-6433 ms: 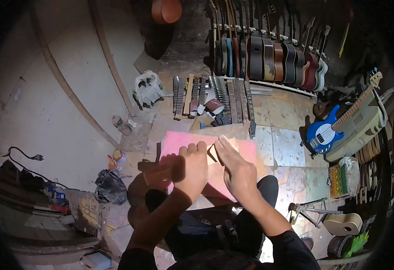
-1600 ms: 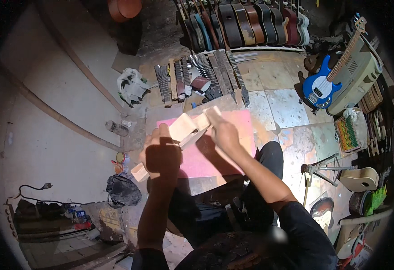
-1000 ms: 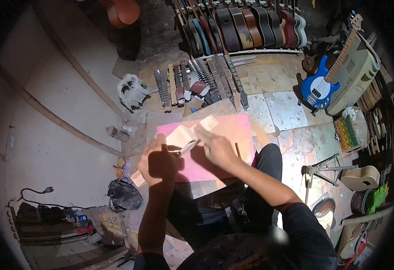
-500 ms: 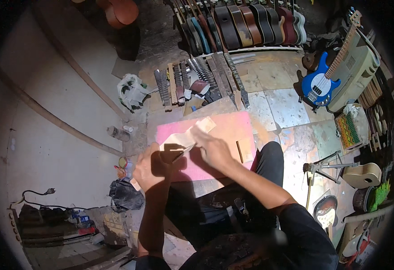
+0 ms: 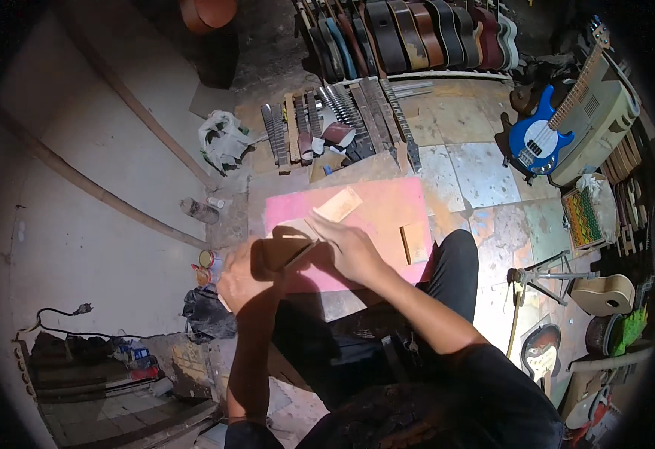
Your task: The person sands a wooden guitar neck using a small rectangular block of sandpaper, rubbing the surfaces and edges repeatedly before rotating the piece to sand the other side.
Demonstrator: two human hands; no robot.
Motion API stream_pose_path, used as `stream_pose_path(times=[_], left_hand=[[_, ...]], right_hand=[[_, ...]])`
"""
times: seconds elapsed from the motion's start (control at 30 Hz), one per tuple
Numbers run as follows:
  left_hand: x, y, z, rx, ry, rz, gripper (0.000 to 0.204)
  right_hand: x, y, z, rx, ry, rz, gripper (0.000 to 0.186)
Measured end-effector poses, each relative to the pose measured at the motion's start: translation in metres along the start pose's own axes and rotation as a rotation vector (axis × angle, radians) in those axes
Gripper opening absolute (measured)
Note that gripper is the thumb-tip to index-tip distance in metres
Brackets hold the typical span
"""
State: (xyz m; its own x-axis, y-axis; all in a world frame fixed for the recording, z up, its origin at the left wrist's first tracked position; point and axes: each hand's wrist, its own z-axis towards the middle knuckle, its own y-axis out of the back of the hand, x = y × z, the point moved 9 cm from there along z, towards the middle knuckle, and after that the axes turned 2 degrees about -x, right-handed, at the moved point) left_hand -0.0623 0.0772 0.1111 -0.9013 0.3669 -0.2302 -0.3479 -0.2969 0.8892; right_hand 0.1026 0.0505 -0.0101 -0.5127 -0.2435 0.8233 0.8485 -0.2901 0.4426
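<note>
Holding pale wood (image 5: 339, 203) near illegibly labelled tins (image 5: 207, 259)

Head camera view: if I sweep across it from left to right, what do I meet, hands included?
Power plug → person's left hand → person's right hand → small dark-edged piece → blue bass guitar → bright green item.

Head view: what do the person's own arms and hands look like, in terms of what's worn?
The left hand and right hand are ungloved. The left forearm and right forearm are bare, below dark sleeves.
</note>
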Motion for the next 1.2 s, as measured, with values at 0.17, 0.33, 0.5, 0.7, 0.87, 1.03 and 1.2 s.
stream_pose_path(times=[0.17,0.33,0.5,0.7,0.87,1.03,1.2], left_hand=[[0.019,-0.002,0.003,-0.024,-0.002,0.068,0.021],[-0.002,-0.005,0.002,-0.116,-0.11,0.077,0.02],[0.023,-0.025,0.025,-0.014,-0.102,0.072,0.021],[-0.016,-0.025,0.07,0.11,-0.321,0.098,0.028],[-0.015,-0.006,0.095,-0.146,-0.634,-0.218,0.06],[0.021,-0.029,0.116,-0.247,-0.206,-0.313,0.077],[0.037,-0.046,0.111,-0.183,-0.155,-0.301,0.07]], right_hand=[[0.005,-0.013,-0.015,0.163,-0.243,0.389,0.063],[-0.022,-0.016,0.009,0.071,-0.24,0.443,0.064],[-0.004,-0.001,-0.003,0.072,-0.088,0.283,0.072],[-0.015,0.015,0.052,0.145,0.013,0.312,0.064],[-0.018,0.02,0.067,0.078,-0.045,-0.073,0.056],[-0.063,0.032,0.077,-0.116,0.009,-0.148,0.048],[-0.074,0.034,0.084,-0.069,-0.102,0.024,0.042]])
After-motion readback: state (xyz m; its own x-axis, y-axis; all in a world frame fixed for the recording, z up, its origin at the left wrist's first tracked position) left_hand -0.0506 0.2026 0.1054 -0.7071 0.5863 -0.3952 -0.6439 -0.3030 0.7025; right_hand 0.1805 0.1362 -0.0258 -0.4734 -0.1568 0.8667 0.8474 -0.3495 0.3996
